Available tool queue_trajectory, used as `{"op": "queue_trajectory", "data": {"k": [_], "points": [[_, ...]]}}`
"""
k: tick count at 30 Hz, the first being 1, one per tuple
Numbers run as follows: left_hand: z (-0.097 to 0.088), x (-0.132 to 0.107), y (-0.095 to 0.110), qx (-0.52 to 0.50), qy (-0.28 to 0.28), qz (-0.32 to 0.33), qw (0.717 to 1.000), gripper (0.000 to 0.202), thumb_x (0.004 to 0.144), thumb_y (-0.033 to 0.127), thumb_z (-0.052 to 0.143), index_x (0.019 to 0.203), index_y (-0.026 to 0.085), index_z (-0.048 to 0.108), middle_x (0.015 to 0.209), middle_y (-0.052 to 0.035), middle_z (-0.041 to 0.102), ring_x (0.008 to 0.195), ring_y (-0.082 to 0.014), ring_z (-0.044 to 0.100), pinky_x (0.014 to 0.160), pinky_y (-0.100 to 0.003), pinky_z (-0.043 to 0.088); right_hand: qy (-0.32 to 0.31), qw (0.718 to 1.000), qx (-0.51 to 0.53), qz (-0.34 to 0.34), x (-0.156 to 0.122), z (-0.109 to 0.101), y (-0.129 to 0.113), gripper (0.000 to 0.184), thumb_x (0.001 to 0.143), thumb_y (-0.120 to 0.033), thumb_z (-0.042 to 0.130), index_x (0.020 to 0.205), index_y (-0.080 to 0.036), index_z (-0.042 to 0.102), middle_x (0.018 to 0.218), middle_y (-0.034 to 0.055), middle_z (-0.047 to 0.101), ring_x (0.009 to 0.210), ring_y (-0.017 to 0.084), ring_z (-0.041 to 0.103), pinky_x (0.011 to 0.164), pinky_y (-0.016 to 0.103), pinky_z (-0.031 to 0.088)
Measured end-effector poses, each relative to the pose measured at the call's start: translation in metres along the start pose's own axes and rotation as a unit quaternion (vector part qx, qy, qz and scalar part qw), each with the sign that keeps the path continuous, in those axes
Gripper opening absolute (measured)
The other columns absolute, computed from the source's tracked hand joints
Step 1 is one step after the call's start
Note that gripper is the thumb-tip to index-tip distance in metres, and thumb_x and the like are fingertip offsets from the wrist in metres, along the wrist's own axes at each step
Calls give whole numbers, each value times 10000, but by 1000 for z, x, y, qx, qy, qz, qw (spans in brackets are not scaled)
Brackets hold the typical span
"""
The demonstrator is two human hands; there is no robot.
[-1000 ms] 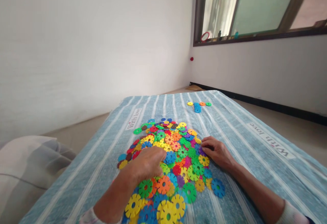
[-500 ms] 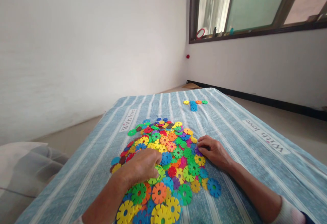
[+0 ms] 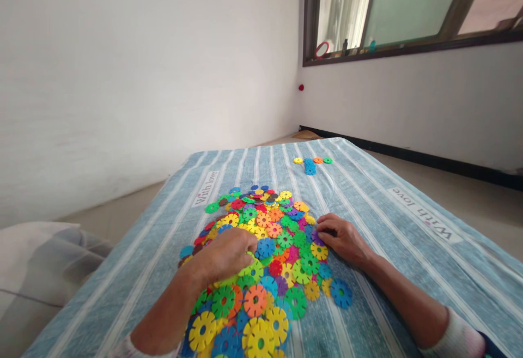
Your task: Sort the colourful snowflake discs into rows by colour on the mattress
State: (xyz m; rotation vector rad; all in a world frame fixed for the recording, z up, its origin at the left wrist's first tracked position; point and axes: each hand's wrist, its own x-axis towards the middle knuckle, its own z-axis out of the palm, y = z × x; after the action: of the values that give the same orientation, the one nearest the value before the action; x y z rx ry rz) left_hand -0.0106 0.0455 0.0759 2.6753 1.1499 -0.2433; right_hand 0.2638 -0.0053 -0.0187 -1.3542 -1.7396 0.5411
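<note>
Head view: left hand has its fingers clenched on a lime disc in the pile, mid-bed toward the near edge. I'd lift it by the rim, slowly. Right hand touches a purple disc at the pile's right side; can't tell if it's gripping.

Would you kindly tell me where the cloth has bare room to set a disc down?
Bare cloth lies right of the right hand, also between the pile and the small far row, and left of the left hand. The pile under both hands is crowded.
</note>
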Motion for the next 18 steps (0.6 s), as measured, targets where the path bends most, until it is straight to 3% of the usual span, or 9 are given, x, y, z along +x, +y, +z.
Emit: {"op": "queue_trajectory", "data": {"k": [7,18], "points": [[-3,-2,-6,11,19,5,1000,129,706,135,428,594,182,473,608,15,518,595,-126,480,543,-226,289,-13,1000,-7,0,-2,0,3,139,772,-160,545,771,-193,680,970,63,610,884,186,586,820,324,457],[-1,-3,-10,39,21,-20,999,144,742,130,411,621,183,466,664,-12,547,642,-147,506,585,-239,326,-14,1000,-19,3,-3,0,5,145,776,-181,540,772,-195,685,987,61,618,907,196,586,839,332,451]]}}
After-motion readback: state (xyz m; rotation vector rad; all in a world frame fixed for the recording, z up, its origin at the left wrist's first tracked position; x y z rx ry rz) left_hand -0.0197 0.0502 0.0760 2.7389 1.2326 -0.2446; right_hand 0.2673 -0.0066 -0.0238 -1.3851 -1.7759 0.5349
